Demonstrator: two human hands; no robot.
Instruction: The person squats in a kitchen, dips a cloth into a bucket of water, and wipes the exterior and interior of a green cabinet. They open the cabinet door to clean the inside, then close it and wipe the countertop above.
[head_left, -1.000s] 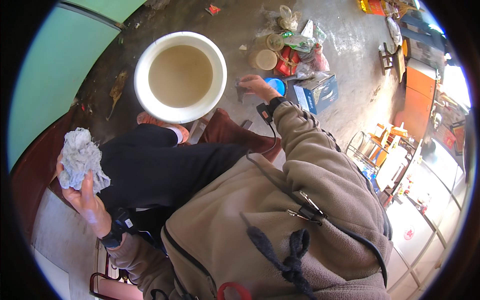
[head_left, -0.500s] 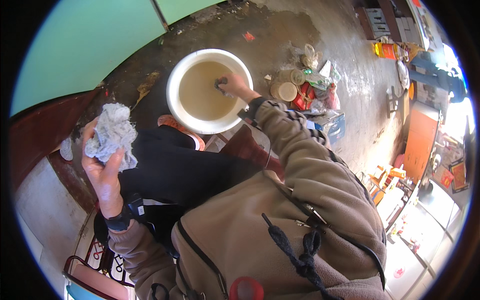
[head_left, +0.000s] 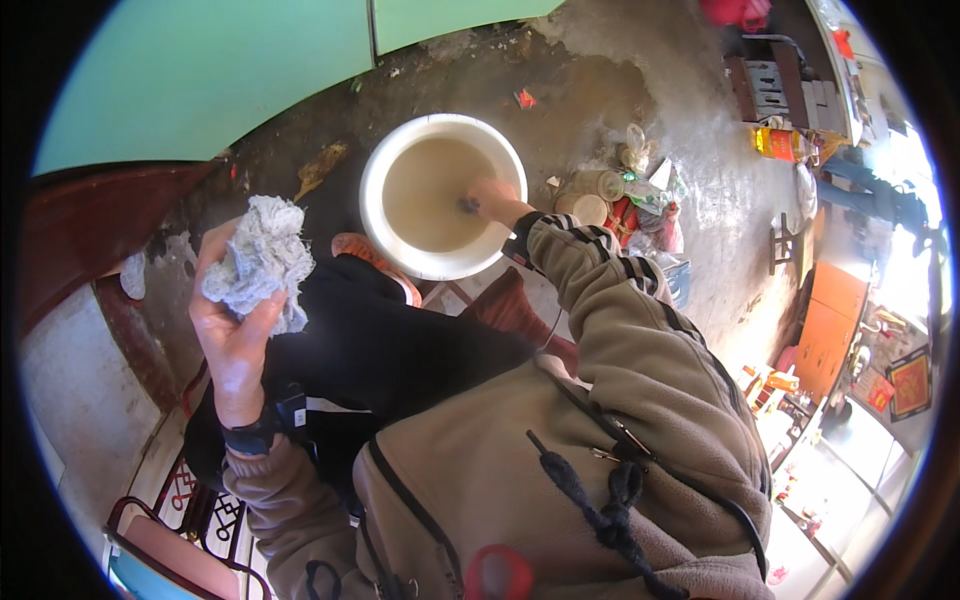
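My left hand is raised at the left, its fingers and thumb closed on a crumpled, damp grey-white cloth. A round white bucket with a thick rim stands on the floor ahead of me, holding cloudy tan water. Over its right side my right hand reaches in, at the water. The fingers are curled around a small dark grey wad, mostly hidden by the hand and water, whose kind I cannot make out.
An orange shoe is beside the bucket. To its right lie bags, tubs and a red package near a blue box. A green panel borders the far left. An orange cabinet stands at the right.
My right hand has lowered toward the water with the dark wad. The left hand still grips the cloth. The whole view has shifted, so the bucket appears further right and slightly lower.
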